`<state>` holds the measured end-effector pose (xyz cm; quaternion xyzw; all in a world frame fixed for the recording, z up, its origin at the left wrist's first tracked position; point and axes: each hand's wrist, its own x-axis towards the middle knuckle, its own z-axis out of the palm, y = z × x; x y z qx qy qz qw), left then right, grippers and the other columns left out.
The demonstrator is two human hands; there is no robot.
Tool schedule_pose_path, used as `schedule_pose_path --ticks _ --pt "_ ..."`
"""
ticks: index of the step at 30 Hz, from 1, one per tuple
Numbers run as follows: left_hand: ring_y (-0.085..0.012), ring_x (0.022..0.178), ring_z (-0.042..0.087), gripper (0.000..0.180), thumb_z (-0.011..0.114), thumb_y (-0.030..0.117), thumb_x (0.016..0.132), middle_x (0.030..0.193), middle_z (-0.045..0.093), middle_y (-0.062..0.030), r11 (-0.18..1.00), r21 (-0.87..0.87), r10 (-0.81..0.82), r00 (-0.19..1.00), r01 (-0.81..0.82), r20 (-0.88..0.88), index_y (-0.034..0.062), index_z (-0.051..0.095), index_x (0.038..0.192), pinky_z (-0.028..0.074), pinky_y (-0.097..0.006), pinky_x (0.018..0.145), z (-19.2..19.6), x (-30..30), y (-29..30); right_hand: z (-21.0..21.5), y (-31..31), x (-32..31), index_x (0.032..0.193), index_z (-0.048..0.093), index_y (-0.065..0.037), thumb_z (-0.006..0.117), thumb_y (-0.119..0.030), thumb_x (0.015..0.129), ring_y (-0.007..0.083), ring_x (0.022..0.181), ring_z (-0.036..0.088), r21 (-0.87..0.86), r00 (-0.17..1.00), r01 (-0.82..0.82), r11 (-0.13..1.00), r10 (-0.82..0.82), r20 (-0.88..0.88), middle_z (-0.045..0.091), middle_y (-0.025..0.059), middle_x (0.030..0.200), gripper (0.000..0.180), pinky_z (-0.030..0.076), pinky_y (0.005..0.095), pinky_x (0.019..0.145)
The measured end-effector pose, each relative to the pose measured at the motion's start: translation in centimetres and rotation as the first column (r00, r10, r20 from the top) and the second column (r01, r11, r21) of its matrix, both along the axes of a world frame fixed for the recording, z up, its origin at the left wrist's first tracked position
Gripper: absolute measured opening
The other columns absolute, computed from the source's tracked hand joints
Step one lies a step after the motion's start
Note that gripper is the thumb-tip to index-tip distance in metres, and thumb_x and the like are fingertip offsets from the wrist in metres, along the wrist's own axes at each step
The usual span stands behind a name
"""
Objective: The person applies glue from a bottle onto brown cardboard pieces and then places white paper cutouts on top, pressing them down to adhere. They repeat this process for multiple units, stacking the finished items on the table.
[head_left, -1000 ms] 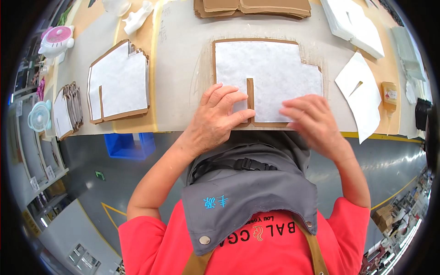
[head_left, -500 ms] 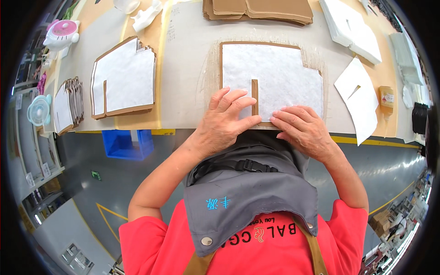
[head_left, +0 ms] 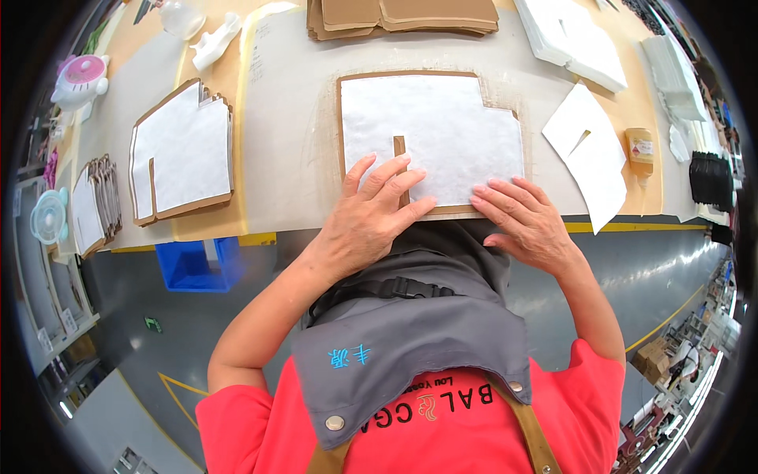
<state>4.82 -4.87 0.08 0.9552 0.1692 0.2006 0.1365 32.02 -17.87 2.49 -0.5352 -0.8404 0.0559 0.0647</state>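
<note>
In the head view, a white-faced brown panel (head_left: 458, 130) is lying near the front edge of a grey-covered table (head_left: 288, 150). The left hand (head_left: 371, 207) is resting over its slot, fingers spread; the right hand (head_left: 525, 221) is touching its lower right, fingers lightly apart, neither gripping anything. Brown pieces (head_left: 418, 17) are lying stacked beyond, a bottle (head_left: 639, 154) is lying to the right, and a blue bin (head_left: 185, 272) is standing below the table over the grey floor (head_left: 584, 292).

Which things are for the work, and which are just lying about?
Probably the job: white-faced brown panel, under left hand and right hand; matching stack; brown stack; loose white sheet.

Probably lying about: pink-and-white object; pale-blue round object; blue bin.
</note>
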Motion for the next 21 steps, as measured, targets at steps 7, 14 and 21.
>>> schedule_pose_path --ticks 7,14,21 --pt "-0.0289 0.143 0.038 0.048 0.063 0.017 0.091 0.146 0.047 -0.0121 0.995 -0.076 -0.065 0.995 0.059 -0.082 0.0061 0.054 0.137 0.023 -0.047 0.121 0.2 3.3 -0.9 1.6 -2.7 4.3 0.135 0.059 -0.008 0.061 -0.043 0.092 0.0257 0.128 0.051 0.131 0.939 0.341 0.931 -0.331 -0.092 0.059 0.0059 0.138 0.055 0.039 0.0425 0.109" --pt "-0.031 0.146 0.032 0.071 0.059 0.042 0.094 0.155 0.037 -0.0194 0.983 -0.092 -0.165 0.984 0.159 -0.066 -0.0031 0.041 0.145 0.023 -0.046 0.12 -1.0 9.7 -2.7 1.3 -3.8 4.9 0.134 0.06 -0.006 0.056 -0.042 0.098 0.0287 0.125 0.052 0.206 0.865 0.498 0.842 -0.464 -0.192 0.059 0.0072 0.138 0.051 0.04 0.0409 0.107" --pt "-0.0328 0.148 0.028 0.073 0.055 0.046 0.095 0.156 0.033 -0.0215 0.984 -0.08 -0.157 0.986 0.161 0.05 -0.0022 0.038 0.147 0.021 -0.047 0.121 -2.6 15.4 -5.4 2.0 0.4 4.9 0.131 0.061 -0.005 0.056 -0.029 0.1 0.0316 0.123 0.054 0.177 0.831 0.487 0.855 -0.391 -0.396 0.06 0.01 0.136 0.039 0.041 0.0409 0.105"
